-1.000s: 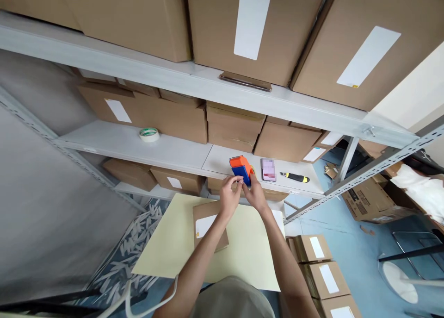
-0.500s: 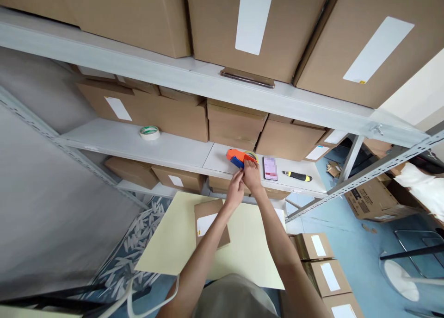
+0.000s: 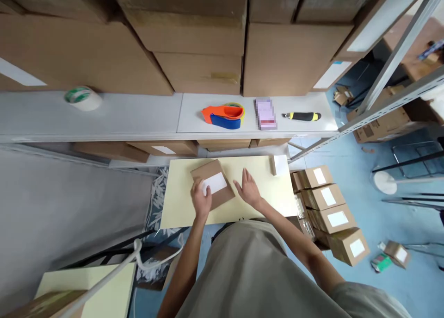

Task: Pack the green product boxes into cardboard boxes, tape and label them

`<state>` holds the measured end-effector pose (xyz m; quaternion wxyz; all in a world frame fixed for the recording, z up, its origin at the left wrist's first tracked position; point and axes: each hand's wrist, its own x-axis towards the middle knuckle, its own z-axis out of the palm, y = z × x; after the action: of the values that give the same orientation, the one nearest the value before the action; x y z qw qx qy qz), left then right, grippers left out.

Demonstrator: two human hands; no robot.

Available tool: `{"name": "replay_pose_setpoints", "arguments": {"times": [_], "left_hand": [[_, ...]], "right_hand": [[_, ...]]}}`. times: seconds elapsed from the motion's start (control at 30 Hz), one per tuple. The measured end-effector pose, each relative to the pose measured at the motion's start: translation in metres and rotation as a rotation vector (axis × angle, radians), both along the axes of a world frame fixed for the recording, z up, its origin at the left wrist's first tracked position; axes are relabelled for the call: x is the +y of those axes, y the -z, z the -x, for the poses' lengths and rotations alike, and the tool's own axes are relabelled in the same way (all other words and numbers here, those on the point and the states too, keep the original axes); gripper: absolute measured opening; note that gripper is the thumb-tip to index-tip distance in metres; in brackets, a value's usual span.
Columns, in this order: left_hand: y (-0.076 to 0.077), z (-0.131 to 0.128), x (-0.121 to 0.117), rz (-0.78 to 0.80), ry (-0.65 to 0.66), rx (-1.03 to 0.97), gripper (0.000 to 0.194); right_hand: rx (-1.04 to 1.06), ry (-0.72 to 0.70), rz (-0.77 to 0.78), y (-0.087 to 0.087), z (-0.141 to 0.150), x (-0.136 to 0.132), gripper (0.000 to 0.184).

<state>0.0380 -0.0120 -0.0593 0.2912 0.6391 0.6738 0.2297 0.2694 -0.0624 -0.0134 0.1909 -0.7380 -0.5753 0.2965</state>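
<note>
A small flat cardboard box (image 3: 222, 198) with a white label lies turned on the cream tabletop (image 3: 176, 193). My left hand (image 3: 201, 200) grips the box at its left edge, thumb over the label. To the right of the box, my right hand (image 3: 249, 189) hovers with thumb and fingers apart, holding nothing. On the shelf above the table rests an orange and blue tape dispenser (image 3: 224, 116). Beside it are a phone (image 3: 266, 114) with a partly blurred screen and a black and yellow utility knife (image 3: 302, 116).
A roll of tape (image 3: 83, 98) sits farther left on the shelf (image 3: 138, 116). A white block (image 3: 279, 165) stands at the table's back right corner. Labelled boxes (image 3: 328, 196) are stacked on the floor at right. A white cable (image 3: 137, 251) hangs at lower left.
Both hands have come down from the shelf to the table, leaving the tape dispenser behind. My left hand has taken hold of the box, which is turned differently. The view has tilted downward.
</note>
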Motion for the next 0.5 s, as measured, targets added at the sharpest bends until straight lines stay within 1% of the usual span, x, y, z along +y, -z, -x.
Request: {"name": "replay_pose_setpoints", "arguments": {"times": [0.03,0.07,0.1,0.13,0.17,0.23,0.3,0.4,0.5], "left_hand": [[0.004,0.011,-0.011,0.017,-0.038,0.038,0.057],[0.007,0.020,-0.021,0.053,-0.087,0.058,0.067],[0.010,0.024,-0.030,0.116,-0.135,0.067,0.081],[0.012,0.025,-0.038,0.196,-0.172,0.073,0.094],[0.013,0.023,-0.044,0.274,-0.199,0.074,0.105],[0.015,0.012,-0.051,0.401,-0.221,0.072,0.117],[0.014,-0.003,-0.054,0.458,-0.232,0.064,0.120],[0.012,-0.020,-0.058,0.492,-0.262,0.046,0.115],[0.014,-0.027,-0.064,0.525,-0.271,0.030,0.108]], "right_hand": [[0.082,-0.006,0.156,0.019,0.005,-0.022,0.091],[0.163,-0.010,0.312,0.035,0.009,-0.039,0.095],[0.235,0.002,0.430,0.048,0.014,-0.051,0.097],[0.286,0.015,0.515,0.058,0.018,-0.058,0.097],[0.332,0.028,0.561,0.066,0.022,-0.060,0.096],[0.392,0.049,0.580,0.077,0.030,-0.056,0.093],[0.441,0.065,0.558,0.085,0.034,-0.048,0.096],[0.563,0.110,0.534,0.098,0.031,-0.039,0.105],[0.723,0.179,0.512,0.109,0.020,-0.036,0.112]]}}
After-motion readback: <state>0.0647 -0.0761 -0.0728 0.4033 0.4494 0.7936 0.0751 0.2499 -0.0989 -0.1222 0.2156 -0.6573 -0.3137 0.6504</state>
